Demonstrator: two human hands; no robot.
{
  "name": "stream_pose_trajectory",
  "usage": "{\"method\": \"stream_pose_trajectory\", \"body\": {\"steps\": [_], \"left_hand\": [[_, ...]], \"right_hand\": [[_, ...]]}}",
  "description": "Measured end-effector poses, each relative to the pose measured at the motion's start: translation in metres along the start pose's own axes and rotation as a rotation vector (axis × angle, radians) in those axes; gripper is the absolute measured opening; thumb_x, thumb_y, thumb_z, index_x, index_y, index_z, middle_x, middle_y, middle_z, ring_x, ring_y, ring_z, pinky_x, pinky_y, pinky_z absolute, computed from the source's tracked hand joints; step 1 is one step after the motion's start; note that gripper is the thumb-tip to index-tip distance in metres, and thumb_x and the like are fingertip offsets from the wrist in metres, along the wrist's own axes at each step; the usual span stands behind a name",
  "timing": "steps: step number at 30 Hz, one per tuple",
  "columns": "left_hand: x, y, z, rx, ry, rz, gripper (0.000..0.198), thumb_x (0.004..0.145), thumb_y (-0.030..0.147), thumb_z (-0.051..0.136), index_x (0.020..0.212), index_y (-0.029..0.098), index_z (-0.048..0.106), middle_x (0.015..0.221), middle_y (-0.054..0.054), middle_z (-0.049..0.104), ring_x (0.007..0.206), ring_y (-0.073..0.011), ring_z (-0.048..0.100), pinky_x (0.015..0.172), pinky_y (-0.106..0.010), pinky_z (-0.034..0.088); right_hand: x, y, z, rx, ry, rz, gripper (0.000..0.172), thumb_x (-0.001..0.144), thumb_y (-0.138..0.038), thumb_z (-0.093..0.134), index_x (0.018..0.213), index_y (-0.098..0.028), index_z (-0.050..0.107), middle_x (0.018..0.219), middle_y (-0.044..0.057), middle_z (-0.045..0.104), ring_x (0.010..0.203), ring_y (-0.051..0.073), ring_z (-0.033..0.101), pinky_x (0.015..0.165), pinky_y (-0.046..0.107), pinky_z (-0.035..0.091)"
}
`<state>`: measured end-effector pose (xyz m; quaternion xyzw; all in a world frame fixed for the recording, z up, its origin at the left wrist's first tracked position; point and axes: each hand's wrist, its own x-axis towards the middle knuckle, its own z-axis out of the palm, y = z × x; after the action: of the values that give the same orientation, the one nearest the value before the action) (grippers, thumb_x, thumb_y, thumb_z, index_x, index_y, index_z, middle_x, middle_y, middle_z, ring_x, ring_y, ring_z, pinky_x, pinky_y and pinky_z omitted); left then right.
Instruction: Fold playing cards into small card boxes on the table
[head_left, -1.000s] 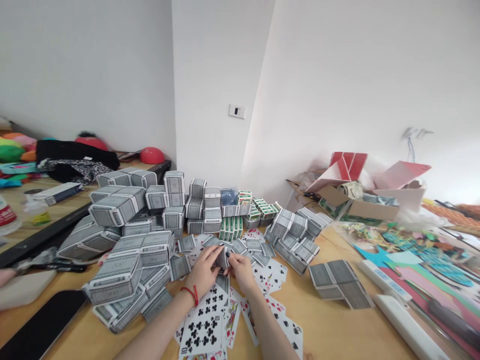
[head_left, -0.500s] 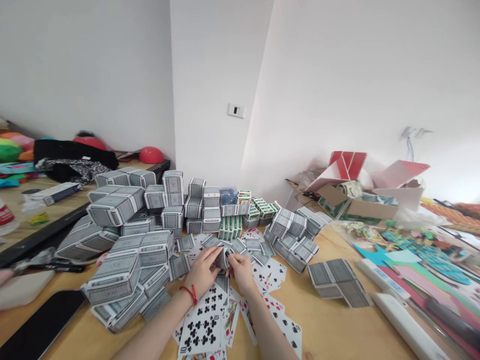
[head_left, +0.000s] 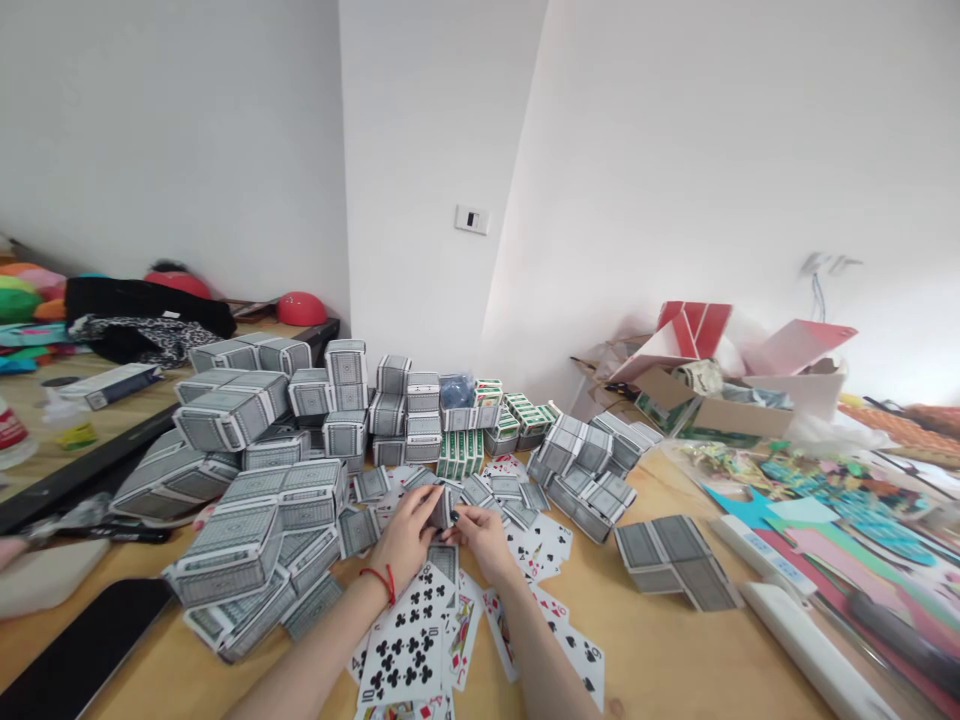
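My left hand (head_left: 409, 528), with a red string bracelet at the wrist, is closed on a small folded playing card piece (head_left: 441, 508) with a grey back. From the other side my right hand (head_left: 480, 535) pinches the same piece near its right edge. How the card is folded is partly hidden by the fingers. Beneath my forearms lie loose playing cards (head_left: 405, 665), face up, a ten of clubs among them. More grey-backed cards (head_left: 506, 488) are scattered just beyond my hands.
Stacked grey card blocks (head_left: 232, 550) crowd the left; others (head_left: 581, 460) stand back right. Green-and-white card boxes (head_left: 460, 455) sit centrally behind. A joined card piece (head_left: 675, 560), power strip (head_left: 769, 555) and coloured paper (head_left: 832, 560) lie right. A dark phone (head_left: 82, 640) rests front left.
My right hand has shifted slightly right and down along the card piece, its fingers now lower at the edge. The left hand keeps hold, and the piece is turned a little.
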<state>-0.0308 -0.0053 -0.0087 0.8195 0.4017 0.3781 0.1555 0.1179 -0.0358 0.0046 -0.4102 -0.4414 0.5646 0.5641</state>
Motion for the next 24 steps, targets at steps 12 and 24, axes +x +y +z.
{"method": "stream_pose_trajectory", "body": {"steps": [12,24], "left_hand": [[0.0,0.001,-0.005,-0.083,-0.051,-0.028,0.061,0.069,0.007,0.051,0.125,0.03,0.043,0.115,-0.005,0.041,0.1,-0.0208,0.05,0.089,-0.04,0.045],[0.001,0.017,-0.01,-0.246,0.017,-0.225,0.037,0.076,0.027,0.05,0.111,0.02,0.041,0.102,-0.005,0.056,0.092,-0.0186,0.056,0.081,-0.034,0.045]], "right_hand": [[0.004,0.014,-0.002,-0.165,0.044,-0.039,0.03,0.07,-0.048,0.057,0.072,-0.018,0.056,0.046,-0.003,0.054,0.039,0.012,0.05,0.044,0.025,0.04],[-0.002,0.012,0.006,-0.233,-0.074,-0.1,0.01,0.068,-0.019,0.054,0.071,-0.021,0.044,0.053,-0.007,0.048,0.045,0.01,0.048,0.046,0.022,0.039]]}}
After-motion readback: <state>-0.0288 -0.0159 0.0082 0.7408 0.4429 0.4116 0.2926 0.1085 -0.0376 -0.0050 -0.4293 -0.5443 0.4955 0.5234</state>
